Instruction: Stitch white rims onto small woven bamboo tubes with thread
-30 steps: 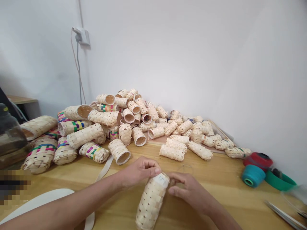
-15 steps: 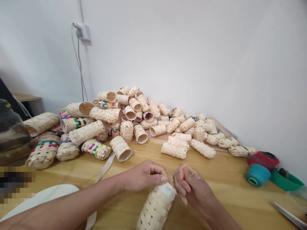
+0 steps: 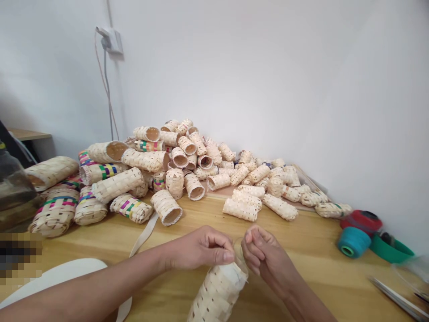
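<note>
A pale woven tube basket [image 3: 216, 293] stands tilted at the bottom middle, its lower end cut off by the frame edge. White lining shows at its upper rim. My left hand [image 3: 214, 250] is closed at that rim, thumb and fingers pinching its edge. Just right of the rim, my right hand [image 3: 259, 250] is closed in a pinch, apart from the basket. A thin pale thread [image 3: 238, 243] loops between the hands; what the right fingertips hold is too small to make out.
Several woven tubes [image 3: 145, 160] are piled along the wall. At right sit a teal thread spool [image 3: 353, 241], a red spool [image 3: 360, 221], a green bowl [image 3: 393, 251] and scissors [image 3: 395, 295]. A glass jar [image 3: 15, 188] and a white cloth piece [image 3: 67, 275] are at left.
The view has shifted slightly, moving the background left. My right hand has risen a little beside the rim, and the thread loop shows more clearly. My left hand keeps its pinch.
</note>
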The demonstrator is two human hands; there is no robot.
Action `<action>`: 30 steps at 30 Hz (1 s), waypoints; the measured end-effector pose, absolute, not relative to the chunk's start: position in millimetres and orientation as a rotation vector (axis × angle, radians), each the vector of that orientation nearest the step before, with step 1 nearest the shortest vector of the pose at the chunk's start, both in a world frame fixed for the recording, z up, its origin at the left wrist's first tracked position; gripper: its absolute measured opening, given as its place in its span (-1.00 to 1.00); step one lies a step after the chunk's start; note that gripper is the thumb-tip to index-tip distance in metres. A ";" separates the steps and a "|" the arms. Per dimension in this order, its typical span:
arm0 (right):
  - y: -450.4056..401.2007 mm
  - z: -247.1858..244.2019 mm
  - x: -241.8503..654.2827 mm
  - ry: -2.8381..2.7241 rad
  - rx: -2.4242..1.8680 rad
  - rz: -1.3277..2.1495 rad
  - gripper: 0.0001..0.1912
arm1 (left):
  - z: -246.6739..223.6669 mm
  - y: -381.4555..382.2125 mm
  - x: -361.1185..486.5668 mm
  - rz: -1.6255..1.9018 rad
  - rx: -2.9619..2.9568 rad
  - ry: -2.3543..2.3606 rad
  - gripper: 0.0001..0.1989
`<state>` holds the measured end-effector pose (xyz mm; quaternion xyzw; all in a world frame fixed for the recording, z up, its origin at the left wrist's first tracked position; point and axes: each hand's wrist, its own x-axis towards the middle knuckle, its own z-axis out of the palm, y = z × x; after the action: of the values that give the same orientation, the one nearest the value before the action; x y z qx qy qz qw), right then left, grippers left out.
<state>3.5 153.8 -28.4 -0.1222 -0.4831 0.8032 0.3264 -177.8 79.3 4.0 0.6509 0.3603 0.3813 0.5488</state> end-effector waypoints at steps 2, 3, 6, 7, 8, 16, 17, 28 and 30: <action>152.8 -27.6 2.8 -1.265 -0.317 2.100 -0.70 | 3.7 79.1 -178.4 0.916 1.549 0.851 -0.58; 153.0 -26.7 3.2 -1.263 -0.314 2.096 -0.70 | 4.2 78.8 -178.9 0.921 1.550 0.849 -0.58; 159.8 -21.5 10.3 -1.266 -0.296 2.024 -0.71 | 9.0 77.0 -181.9 0.954 1.566 0.859 -0.59; 164.4 -18.6 15.0 -1.275 -0.297 1.978 -0.72 | 11.2 76.3 -183.4 0.973 1.581 0.870 -0.60; 170.0 -15.3 20.9 -1.287 -0.310 1.923 -0.72 | 13.4 75.9 -185.0 0.995 1.599 0.883 -0.61; 207.3 5.5 64.3 -1.153 -0.367 1.730 -0.68 | 9.3 83.5 -201.0 1.099 1.372 0.903 -0.72; 209.3 5.9 66.6 -1.141 -0.362 1.722 -0.67 | 7.2 84.9 -202.5 1.130 1.324 0.877 -0.73; 223.5 10.4 98.8 -1.380 -0.511 1.580 -0.72 | 22.0 96.1 -208.5 1.616 0.349 0.811 -0.85; 222.4 12.1 106.9 -1.447 -0.552 1.610 -0.70 | 24.1 98.8 -209.1 1.654 0.262 0.810 -0.79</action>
<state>106.9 222.4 12.1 -0.2221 -0.5823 0.6476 0.4384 -209.1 98.8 24.1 0.1129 0.3489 0.7130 0.5977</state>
